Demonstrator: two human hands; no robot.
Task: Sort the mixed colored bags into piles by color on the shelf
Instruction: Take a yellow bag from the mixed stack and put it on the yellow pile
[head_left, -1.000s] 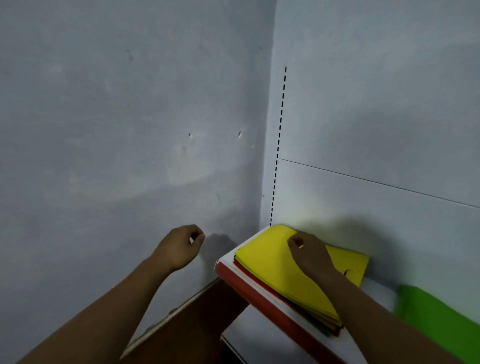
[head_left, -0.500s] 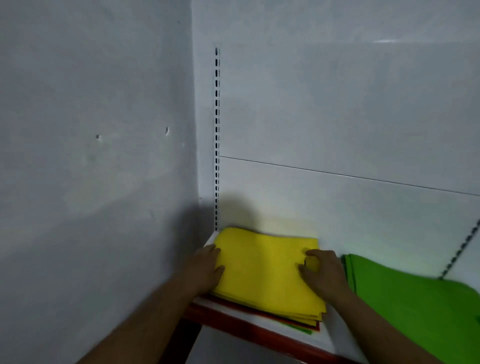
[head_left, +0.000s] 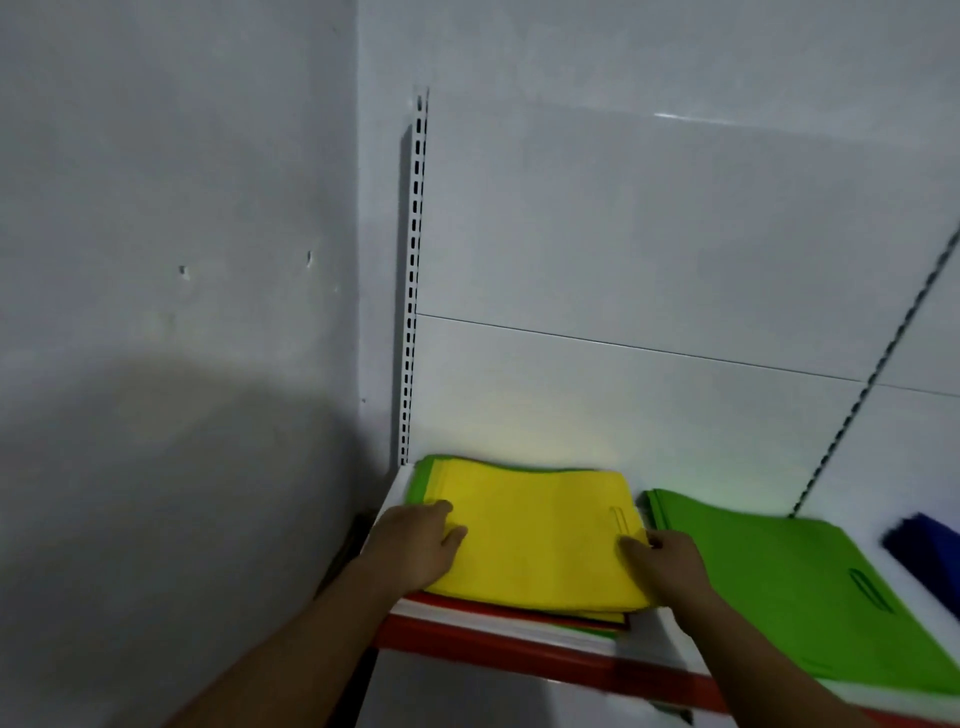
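Moved since half a second ago: the left hand, now a bit further onto the yellow bag, and the right hand, now down at the bag's right edge.

Left hand: lies on the left side of the yellow bag, fingers nearly straight and pressed on the cloth, holding nothing.

Right hand: pinches the right edge of the yellow bag, thumb on top, fingers curled at the edge.

Yellow bag: sits flat on top of the mixed pile at the left end of the shelf, right by the corner. Under it, thin edges of red, orange and green bags peeking out at the front and at the back left.

Just beside it on the right, a green pile, flat, with a cut-out handle showing. Further right, near the picture's edge, dark blue bags, blurry.

Along the shelf's front, a red rim. Behind, a white back panel with a slotted rail going up from the corner, and a plain grey wall on the left.
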